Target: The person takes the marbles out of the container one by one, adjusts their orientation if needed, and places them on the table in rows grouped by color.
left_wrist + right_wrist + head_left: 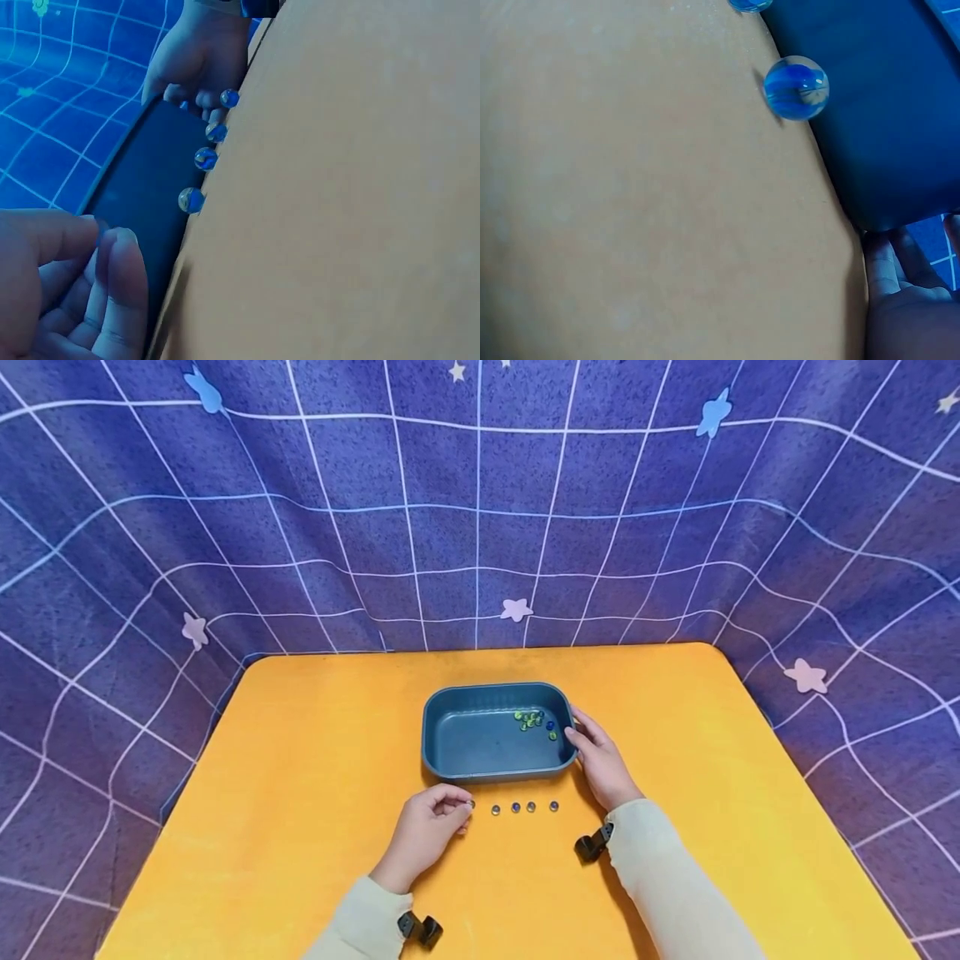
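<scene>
A dark blue-green rectangular tub (480, 774) stands on the table, with several green and blue glass marbles (530, 720) in its right part. My right hand (603, 764) holds the tub's right end, thumb at the rim and fingers along the outer wall. Just in front of the tub's near left side, my left hand (429, 827) pinches a marble (471, 804) between thumb and fingertips; most of it is hidden. To its right, several clear marbles with coloured swirls lie in a loose row; one marble (796, 88) shows large in the right wrist view, blue inside.
The yellow table (315, 760) has rounded far corners. Behind it and along both sides hangs a blue-purple curtain (442, 543) with a grid and stars. Black wrist cameras (592, 843) sit at both cuffs, close above the tabletop.
</scene>
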Demonstrator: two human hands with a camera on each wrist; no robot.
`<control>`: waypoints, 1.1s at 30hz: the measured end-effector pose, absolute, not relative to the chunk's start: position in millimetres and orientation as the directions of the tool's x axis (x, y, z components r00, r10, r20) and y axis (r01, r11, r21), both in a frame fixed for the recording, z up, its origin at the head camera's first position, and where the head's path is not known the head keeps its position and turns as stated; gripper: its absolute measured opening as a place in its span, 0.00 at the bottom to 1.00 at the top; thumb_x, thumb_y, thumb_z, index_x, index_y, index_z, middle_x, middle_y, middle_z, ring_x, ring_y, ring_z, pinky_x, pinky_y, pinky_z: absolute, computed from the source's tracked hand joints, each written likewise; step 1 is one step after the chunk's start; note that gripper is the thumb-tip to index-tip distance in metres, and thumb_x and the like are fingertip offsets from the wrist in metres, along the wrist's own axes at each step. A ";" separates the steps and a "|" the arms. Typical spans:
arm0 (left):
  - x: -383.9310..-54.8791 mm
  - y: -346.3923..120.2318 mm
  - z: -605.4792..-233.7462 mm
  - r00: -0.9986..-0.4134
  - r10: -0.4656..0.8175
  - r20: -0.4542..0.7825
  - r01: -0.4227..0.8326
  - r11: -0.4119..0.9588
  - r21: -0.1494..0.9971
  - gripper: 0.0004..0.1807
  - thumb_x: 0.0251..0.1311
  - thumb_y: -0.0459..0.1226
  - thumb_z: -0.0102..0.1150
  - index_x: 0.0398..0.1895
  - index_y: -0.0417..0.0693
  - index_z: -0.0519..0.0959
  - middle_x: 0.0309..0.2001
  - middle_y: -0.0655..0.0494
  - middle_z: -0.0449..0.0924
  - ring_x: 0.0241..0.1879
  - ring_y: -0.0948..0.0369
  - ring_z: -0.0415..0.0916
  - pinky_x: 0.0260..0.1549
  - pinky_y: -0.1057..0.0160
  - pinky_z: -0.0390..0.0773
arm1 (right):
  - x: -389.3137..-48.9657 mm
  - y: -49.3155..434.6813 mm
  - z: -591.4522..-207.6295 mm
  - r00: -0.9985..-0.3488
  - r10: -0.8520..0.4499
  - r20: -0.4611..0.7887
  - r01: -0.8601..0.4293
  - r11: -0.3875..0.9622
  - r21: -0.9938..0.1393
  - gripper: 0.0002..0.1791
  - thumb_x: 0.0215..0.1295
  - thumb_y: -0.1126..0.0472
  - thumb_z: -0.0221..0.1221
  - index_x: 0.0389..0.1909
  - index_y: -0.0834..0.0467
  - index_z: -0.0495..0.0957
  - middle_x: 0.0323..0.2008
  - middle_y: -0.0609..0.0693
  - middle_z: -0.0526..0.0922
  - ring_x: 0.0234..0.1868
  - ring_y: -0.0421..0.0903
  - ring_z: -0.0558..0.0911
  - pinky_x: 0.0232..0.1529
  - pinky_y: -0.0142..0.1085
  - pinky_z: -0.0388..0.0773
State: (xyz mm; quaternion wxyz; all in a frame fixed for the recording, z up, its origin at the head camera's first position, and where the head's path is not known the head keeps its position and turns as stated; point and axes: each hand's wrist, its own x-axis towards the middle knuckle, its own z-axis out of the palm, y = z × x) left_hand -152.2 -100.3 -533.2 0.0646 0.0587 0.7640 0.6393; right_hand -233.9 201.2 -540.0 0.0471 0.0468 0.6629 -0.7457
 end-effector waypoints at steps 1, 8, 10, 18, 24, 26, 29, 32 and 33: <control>-152.5 -99.9 -533.8 -0.984 0.173 -0.029 0.004 0.185 0.983 0.06 0.66 0.32 0.67 0.43 0.38 0.84 0.32 0.44 0.84 0.29 0.50 0.82 0.32 0.59 0.84 | -234.0 201.2 -539.8 -0.991 -0.010 -0.133 0.133 -0.112 -0.985 0.30 0.81 0.55 0.54 0.79 0.50 0.62 0.75 0.54 0.64 0.75 0.51 0.63 0.76 0.48 0.55; -155.2 -97.0 -541.5 -0.987 0.152 -0.042 0.006 0.302 0.953 0.03 0.66 0.33 0.68 0.40 0.44 0.85 0.29 0.53 0.83 0.27 0.57 0.82 0.30 0.62 0.83 | -233.5 201.4 -538.5 -0.992 -0.006 -0.128 0.128 -0.113 -0.985 0.29 0.80 0.54 0.54 0.79 0.49 0.63 0.74 0.53 0.65 0.75 0.50 0.63 0.75 0.48 0.56; -154.8 -95.3 -541.7 -0.989 0.143 -0.036 0.017 0.351 0.936 0.03 0.66 0.34 0.68 0.40 0.46 0.85 0.28 0.56 0.82 0.26 0.59 0.81 0.29 0.63 0.82 | -233.5 201.5 -538.5 -0.992 -0.008 -0.127 0.128 -0.111 -0.986 0.30 0.80 0.54 0.54 0.79 0.49 0.63 0.75 0.53 0.65 0.75 0.50 0.63 0.75 0.48 0.56; -152.1 -90.4 -540.8 -0.994 0.103 -0.022 0.028 0.453 0.891 0.03 0.64 0.36 0.70 0.39 0.51 0.86 0.25 0.61 0.79 0.24 0.61 0.78 0.29 0.63 0.80 | -232.6 200.7 -537.8 -0.990 -0.006 -0.142 0.142 -0.095 -0.985 0.29 0.80 0.54 0.54 0.78 0.49 0.64 0.75 0.52 0.64 0.75 0.49 0.63 0.76 0.48 0.56; -152.7 -90.8 -542.7 -0.995 0.097 -0.018 0.033 0.491 0.871 0.02 0.64 0.38 0.70 0.37 0.53 0.86 0.25 0.63 0.78 0.25 0.62 0.76 0.30 0.64 0.78 | -232.1 199.5 -536.8 -0.990 -0.003 -0.142 0.141 -0.096 -0.985 0.28 0.81 0.55 0.54 0.78 0.49 0.64 0.74 0.52 0.65 0.75 0.49 0.63 0.76 0.48 0.56; -153.2 -91.0 -543.3 -0.995 0.096 -0.018 0.032 0.495 0.869 0.02 0.64 0.39 0.71 0.37 0.53 0.86 0.25 0.63 0.79 0.26 0.62 0.76 0.30 0.64 0.78 | -232.1 199.3 -536.6 -0.990 -0.008 -0.139 0.139 -0.102 -0.985 0.28 0.81 0.55 0.53 0.78 0.49 0.64 0.74 0.53 0.65 0.75 0.50 0.63 0.76 0.48 0.56; -153.7 -90.8 -543.7 -0.995 0.097 -0.012 0.040 0.512 0.858 0.02 0.63 0.39 0.71 0.36 0.55 0.86 0.27 0.64 0.79 0.28 0.63 0.76 0.31 0.64 0.78 | -232.1 198.9 -536.0 -0.991 -0.009 -0.137 0.137 -0.105 -0.985 0.29 0.81 0.56 0.53 0.79 0.50 0.63 0.74 0.54 0.65 0.75 0.50 0.63 0.76 0.48 0.55; -153.9 -90.0 -543.8 -0.995 0.104 -0.002 0.054 0.535 0.843 0.02 0.63 0.39 0.71 0.36 0.57 0.86 0.28 0.65 0.80 0.29 0.64 0.76 0.33 0.63 0.78 | -232.3 199.5 -536.0 -0.991 -0.004 -0.137 0.136 -0.103 -0.985 0.29 0.81 0.56 0.53 0.79 0.50 0.63 0.75 0.54 0.65 0.75 0.51 0.63 0.76 0.48 0.55; -153.8 -89.6 -543.8 -0.994 0.106 0.001 0.059 0.542 0.838 0.02 0.63 0.39 0.71 0.36 0.58 0.86 0.28 0.66 0.80 0.29 0.64 0.76 0.33 0.63 0.78 | -232.3 199.6 -535.9 -0.990 -0.002 -0.140 0.139 -0.102 -0.985 0.28 0.81 0.56 0.53 0.79 0.50 0.63 0.74 0.54 0.65 0.75 0.50 0.63 0.76 0.48 0.56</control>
